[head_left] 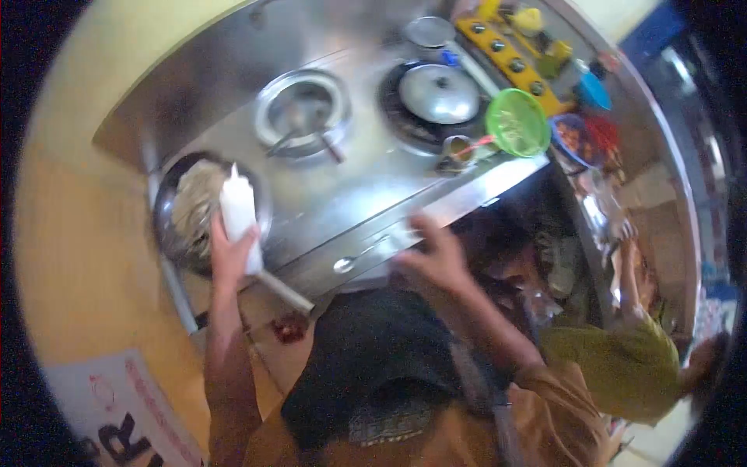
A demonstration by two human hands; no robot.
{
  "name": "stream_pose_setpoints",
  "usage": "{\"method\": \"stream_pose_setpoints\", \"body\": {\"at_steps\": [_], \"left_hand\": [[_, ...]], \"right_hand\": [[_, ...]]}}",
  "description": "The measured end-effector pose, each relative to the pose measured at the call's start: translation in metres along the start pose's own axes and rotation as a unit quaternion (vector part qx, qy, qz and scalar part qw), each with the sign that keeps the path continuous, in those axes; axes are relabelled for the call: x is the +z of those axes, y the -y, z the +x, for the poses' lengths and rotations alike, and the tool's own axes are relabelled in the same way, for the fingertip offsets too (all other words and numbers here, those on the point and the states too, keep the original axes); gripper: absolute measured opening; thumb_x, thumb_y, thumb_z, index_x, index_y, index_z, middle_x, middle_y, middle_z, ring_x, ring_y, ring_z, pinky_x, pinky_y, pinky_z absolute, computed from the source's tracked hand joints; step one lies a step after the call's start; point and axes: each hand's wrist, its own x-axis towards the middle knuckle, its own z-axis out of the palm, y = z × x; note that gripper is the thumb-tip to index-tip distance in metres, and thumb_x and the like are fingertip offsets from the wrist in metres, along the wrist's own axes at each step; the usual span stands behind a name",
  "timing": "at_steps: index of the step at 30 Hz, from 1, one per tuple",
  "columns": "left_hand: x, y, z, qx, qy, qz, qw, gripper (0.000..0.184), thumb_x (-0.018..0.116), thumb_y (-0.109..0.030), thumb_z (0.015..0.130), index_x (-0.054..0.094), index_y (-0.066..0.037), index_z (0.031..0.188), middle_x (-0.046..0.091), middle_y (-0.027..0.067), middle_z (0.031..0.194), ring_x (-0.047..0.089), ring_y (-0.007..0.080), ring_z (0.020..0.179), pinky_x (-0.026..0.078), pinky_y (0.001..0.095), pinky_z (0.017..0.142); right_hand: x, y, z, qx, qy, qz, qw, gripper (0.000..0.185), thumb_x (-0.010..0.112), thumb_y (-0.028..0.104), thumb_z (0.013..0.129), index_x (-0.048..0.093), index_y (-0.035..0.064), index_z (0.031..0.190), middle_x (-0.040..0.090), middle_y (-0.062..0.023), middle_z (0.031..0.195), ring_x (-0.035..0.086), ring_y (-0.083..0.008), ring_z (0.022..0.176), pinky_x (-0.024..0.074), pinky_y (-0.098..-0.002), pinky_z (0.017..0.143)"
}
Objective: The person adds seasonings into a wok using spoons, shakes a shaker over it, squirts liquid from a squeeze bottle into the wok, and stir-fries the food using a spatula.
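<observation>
My left hand (232, 258) is wrapped round a white squeeze bottle (239, 208), its nozzle pointing up and away from me. Beneath and beside the bottle is a dark wok (167, 226) holding a pale, greyish food (194, 204); the wok's handle (286, 291) points toward me. Over the front edge of the steel counter, my right hand (436, 257) is blurred, with its fingers apart and nothing visible in them. A metal spoon (344, 265) lies on the counter edge between my hands.
Behind are a metal pot (268, 117) with utensils and a lidded pan (440, 95). To the right stand a green basket (517, 123), a small cup (457, 148), a blue bowl (572, 140) and a yellow knobbed panel (510, 58). A co-worker in a green shirt (615, 366) reaches over the right-hand counter.
</observation>
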Motion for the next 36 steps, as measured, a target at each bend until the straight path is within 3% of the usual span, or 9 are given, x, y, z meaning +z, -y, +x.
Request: {"method": "stream_pose_setpoints", "body": {"at_steps": [3,8,11,17,24,28,32,34,36], "left_hand": [[0.110,-0.001,-0.024,0.045,0.098,-0.210,0.972,0.073,0.071,-0.003,0.073,0.030,-0.001,0.133,0.050,0.0117,0.122,0.052,0.0235,0.110,0.044,0.0369,0.092],[0.230,-0.022,-0.031,0.011,0.150,-0.224,0.963,0.080,0.070,-0.002,0.075,0.022,-0.002,0.139,0.039,0.0160,0.135,0.039,0.0265,0.125,0.030,0.0398,0.105],[0.230,-0.055,-0.049,0.021,0.157,-0.144,0.977,0.087,0.068,-0.006,0.077,0.013,-0.001,0.144,0.020,0.0196,0.147,0.024,0.0279,0.136,0.017,0.0391,0.112],[0.117,-0.043,-0.152,-0.163,0.494,-0.146,0.842,0.069,0.067,-0.017,0.081,0.031,0.003,0.137,0.046,0.0173,0.134,0.042,0.0255,0.126,0.025,0.0383,0.110],[0.031,0.111,-0.250,-0.322,0.182,-0.134,0.919,0.038,0.049,-0.030,0.093,0.052,0.001,0.116,0.059,0.0131,0.110,0.056,0.0231,0.103,0.042,0.0354,0.089],[0.030,0.320,-0.278,-0.458,-0.126,-0.481,0.737,0.032,0.052,-0.025,0.092,0.050,-0.006,0.118,0.057,0.0085,0.105,0.057,0.0184,0.090,0.048,0.0267,0.074],[0.052,0.419,-0.225,-0.427,-0.137,-0.500,0.741,0.038,0.054,-0.032,0.090,0.048,-0.009,0.120,0.055,0.0077,0.103,0.055,0.0168,0.087,0.048,0.0303,0.066],[0.081,0.469,-0.196,-0.310,-0.057,-0.426,0.848,0.040,0.053,-0.037,0.090,0.048,-0.011,0.119,0.054,0.0069,0.101,0.054,0.0157,0.083,0.047,0.0315,0.061],[0.099,0.440,-0.172,-0.267,-0.181,-0.493,0.808,0.041,0.052,-0.042,0.090,0.048,-0.011,0.116,0.054,0.0061,0.097,0.053,0.0155,0.080,0.047,0.0312,0.060]], "right_hand": [[0.050,-0.043,0.058,-0.172,0.133,-0.013,0.976,0.102,0.080,0.039,0.068,0.021,-0.0031,0.141,0.023,-0.0215,0.147,0.028,-0.0314,0.134,0.0256,-0.0392,0.110],[0.049,-0.069,0.132,-0.192,0.030,0.018,0.981,0.076,0.079,0.021,0.062,0.044,0.0009,0.127,0.052,-0.0203,0.122,0.052,-0.0329,0.113,0.0412,-0.0373,0.096],[0.017,-0.089,0.168,-0.144,-0.043,-0.018,0.988,0.068,0.082,0.018,0.057,0.053,0.0053,0.117,0.061,-0.0154,0.109,0.059,-0.0300,0.101,0.0467,-0.0370,0.089],[0.023,-0.155,0.238,-0.075,-0.149,0.033,0.985,0.081,0.085,0.019,0.055,0.044,0.0069,0.124,0.060,-0.0175,0.109,0.058,-0.0330,0.103,0.0462,-0.0384,0.089],[0.031,-0.141,0.194,-0.048,-0.218,-0.028,0.974,0.099,0.085,0.026,0.060,0.030,-0.0013,0.136,0.045,-0.0230,0.130,0.048,-0.0334,0.117,0.0395,-0.0391,0.099],[0.097,-0.032,0.086,0.016,0.088,0.106,0.990,0.094,0.075,0.037,0.076,0.020,-0.0012,0.142,0.039,-0.0321,0.132,0.040,-0.0366,0.125,0.0360,-0.0460,0.100],[0.236,0.056,0.050,-0.015,0.352,-0.105,0.930,0.108,0.075,0.041,0.075,0.003,-0.0011,0.144,0.038,-0.0375,0.131,0.041,-0.0380,0.125,0.0363,-0.0372,0.101],[0.284,0.032,0.057,-0.062,0.345,-0.197,0.916,0.102,0.073,0.030,0.076,0.002,0.0012,0.144,0.049,-0.0355,0.117,0.053,-0.0424,0.108,0.0439,-0.0404,0.092],[0.313,0.022,0.054,-0.108,0.336,-0.296,0.887,0.095,0.069,0.023,0.077,0.005,0.0038,0.145,0.053,-0.0341,0.108,0.057,-0.0442,0.099,0.0464,-0.0452,0.087]]}}
